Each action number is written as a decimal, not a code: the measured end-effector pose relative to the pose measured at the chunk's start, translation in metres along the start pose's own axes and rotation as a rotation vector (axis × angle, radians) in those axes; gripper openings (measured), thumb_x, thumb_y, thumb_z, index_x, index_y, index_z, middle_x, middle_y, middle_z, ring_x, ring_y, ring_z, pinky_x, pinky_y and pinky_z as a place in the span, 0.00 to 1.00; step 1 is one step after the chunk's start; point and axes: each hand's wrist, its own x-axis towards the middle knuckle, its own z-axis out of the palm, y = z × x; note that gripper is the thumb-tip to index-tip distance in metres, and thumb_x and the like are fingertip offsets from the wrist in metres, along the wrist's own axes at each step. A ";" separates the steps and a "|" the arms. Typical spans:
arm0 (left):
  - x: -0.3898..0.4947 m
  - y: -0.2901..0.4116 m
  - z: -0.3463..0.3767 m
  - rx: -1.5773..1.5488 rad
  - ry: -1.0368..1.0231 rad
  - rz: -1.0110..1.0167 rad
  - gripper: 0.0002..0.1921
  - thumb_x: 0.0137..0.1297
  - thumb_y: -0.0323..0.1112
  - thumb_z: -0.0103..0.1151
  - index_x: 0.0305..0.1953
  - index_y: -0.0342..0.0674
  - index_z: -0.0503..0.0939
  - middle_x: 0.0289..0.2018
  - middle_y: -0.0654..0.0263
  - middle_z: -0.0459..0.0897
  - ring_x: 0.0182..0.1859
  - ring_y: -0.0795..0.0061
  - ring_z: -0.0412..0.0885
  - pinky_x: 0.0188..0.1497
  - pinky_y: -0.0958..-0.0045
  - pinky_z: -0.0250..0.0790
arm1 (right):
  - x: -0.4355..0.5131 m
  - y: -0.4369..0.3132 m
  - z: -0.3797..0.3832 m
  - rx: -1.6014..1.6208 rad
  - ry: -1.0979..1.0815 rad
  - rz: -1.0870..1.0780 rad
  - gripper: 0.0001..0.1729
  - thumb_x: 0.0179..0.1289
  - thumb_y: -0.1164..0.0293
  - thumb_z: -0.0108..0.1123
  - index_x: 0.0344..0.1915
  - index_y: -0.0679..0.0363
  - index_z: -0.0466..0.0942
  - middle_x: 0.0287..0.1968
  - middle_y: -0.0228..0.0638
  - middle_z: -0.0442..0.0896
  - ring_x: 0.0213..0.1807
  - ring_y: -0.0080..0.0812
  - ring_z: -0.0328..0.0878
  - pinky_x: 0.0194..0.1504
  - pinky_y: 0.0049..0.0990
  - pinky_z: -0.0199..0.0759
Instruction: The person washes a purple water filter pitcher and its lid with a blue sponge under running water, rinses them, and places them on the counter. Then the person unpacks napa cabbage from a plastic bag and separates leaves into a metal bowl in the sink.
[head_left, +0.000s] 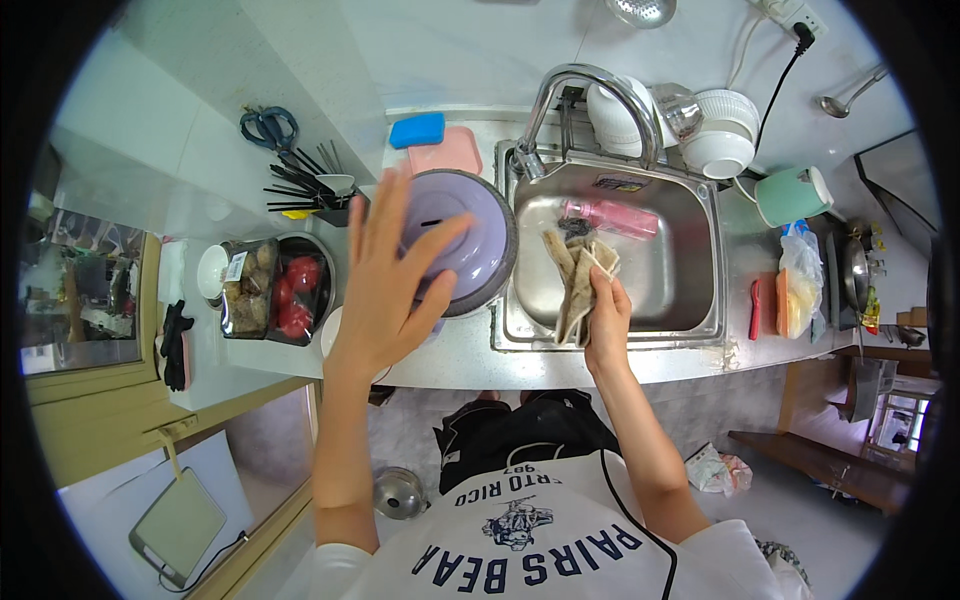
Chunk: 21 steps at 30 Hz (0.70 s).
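Note:
My left hand (394, 277), slightly blurred, is spread over the left side of a round purple lid (469, 240) with a dark rim on the counter; whether it touches the lid I cannot tell. In my right hand (609, 319) is a folded beige cloth (577, 285), held over the near part of the stainless steel sink (675, 300). Behind the cloth, a pink bottle (622, 219) lies in the basin beside a dark scouring pad (575, 227). The chrome faucet (589, 71) arches over the back of the sink.
Packed red tomatoes (300, 296) and brownish produce (251, 292) stand at the left. Behind the lid are a blue sponge (417, 130) and a pink board (448, 152). White bowls (718, 150) and a green cup (791, 196) stand back right. A red-handled tool (754, 309) lies right of the sink.

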 end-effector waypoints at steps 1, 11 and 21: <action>-0.005 0.004 0.003 0.026 0.088 -0.021 0.20 0.62 0.37 0.56 0.57 0.45 0.78 0.73 0.47 0.56 0.73 0.44 0.56 0.75 0.45 0.40 | 0.003 -0.005 0.008 -0.011 -0.009 -0.029 0.15 0.76 0.62 0.55 0.49 0.60 0.80 0.42 0.25 0.81 0.41 0.16 0.72 0.45 0.19 0.66; -0.103 0.013 0.111 -0.521 0.586 -0.939 0.23 0.79 0.42 0.40 0.65 0.31 0.63 0.57 0.56 0.71 0.58 0.67 0.69 0.64 0.65 0.59 | 0.066 0.110 0.040 -0.684 -0.153 -0.309 0.16 0.75 0.64 0.54 0.43 0.67 0.79 0.39 0.46 0.74 0.39 0.36 0.71 0.43 0.31 0.68; -0.151 -0.048 0.111 -0.298 0.615 -0.920 0.19 0.75 0.40 0.49 0.35 0.27 0.81 0.30 0.69 0.83 0.32 0.82 0.75 0.35 0.74 0.69 | 0.098 -0.005 0.109 -0.332 -0.921 -0.349 0.15 0.73 0.64 0.57 0.39 0.66 0.81 0.39 0.34 0.78 0.41 0.25 0.72 0.43 0.23 0.65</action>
